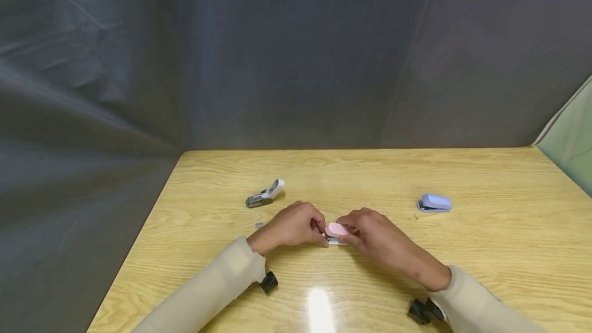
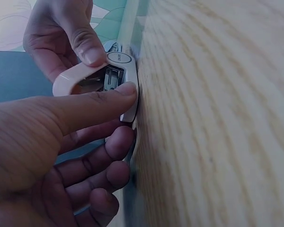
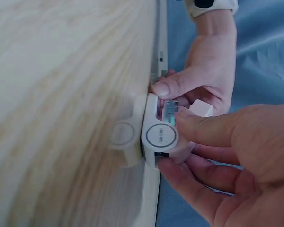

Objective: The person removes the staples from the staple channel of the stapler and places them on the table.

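Both hands are on a small pink and white stapler (image 1: 338, 229) at the middle of the wooden table. Its pink top is raised from the white base, and the metal staple channel shows between them in both wrist views. My left hand (image 1: 296, 224) pinches the front end of the base, thumb on top and fingers beneath. At the hinge end, with its round badge (image 3: 161, 135), my right hand (image 1: 376, 233) grips the stapler between thumb and fingers. In the right wrist view the right thumb lies next to the metal channel.
A grey and white stapler (image 1: 265, 196) stands with its top flipped up at the back left. A short staple strip (image 1: 259, 225) lies beside my left wrist. To the right sits a light blue stapler (image 1: 435, 203), with tiny bits (image 1: 415, 216) near it. Dark sheeting (image 1: 296, 66) hangs behind the table.
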`<control>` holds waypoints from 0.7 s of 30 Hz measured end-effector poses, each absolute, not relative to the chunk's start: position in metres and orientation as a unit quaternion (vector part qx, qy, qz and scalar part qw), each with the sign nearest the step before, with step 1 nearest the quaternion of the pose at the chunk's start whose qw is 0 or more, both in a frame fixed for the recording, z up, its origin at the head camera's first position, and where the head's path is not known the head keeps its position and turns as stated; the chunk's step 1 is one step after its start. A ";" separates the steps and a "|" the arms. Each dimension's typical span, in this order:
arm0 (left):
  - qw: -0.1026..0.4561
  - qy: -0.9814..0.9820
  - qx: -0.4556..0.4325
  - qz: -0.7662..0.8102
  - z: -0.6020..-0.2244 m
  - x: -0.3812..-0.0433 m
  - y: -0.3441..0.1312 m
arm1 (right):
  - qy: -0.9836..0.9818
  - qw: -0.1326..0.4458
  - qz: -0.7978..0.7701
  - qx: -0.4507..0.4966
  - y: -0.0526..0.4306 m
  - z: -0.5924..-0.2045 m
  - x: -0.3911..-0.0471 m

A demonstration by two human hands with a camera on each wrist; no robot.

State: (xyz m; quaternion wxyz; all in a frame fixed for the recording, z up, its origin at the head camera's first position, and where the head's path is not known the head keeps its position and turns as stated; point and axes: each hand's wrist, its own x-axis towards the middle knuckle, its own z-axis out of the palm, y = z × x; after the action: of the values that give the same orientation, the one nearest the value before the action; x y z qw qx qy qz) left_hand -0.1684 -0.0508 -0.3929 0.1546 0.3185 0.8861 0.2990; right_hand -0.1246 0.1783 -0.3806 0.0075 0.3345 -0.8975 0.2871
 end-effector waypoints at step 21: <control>0.154 0.907 0.302 0.248 -0.384 -0.167 -0.045 | -0.843 -0.007 0.418 0.338 0.201 -0.390 -0.128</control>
State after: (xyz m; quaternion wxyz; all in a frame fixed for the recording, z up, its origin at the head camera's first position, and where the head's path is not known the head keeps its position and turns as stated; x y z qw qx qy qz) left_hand -0.1667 -0.0454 -0.3840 0.1543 0.3025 0.9072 0.2485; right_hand -0.1285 0.2008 -0.3900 -0.0069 0.3378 -0.8434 0.4177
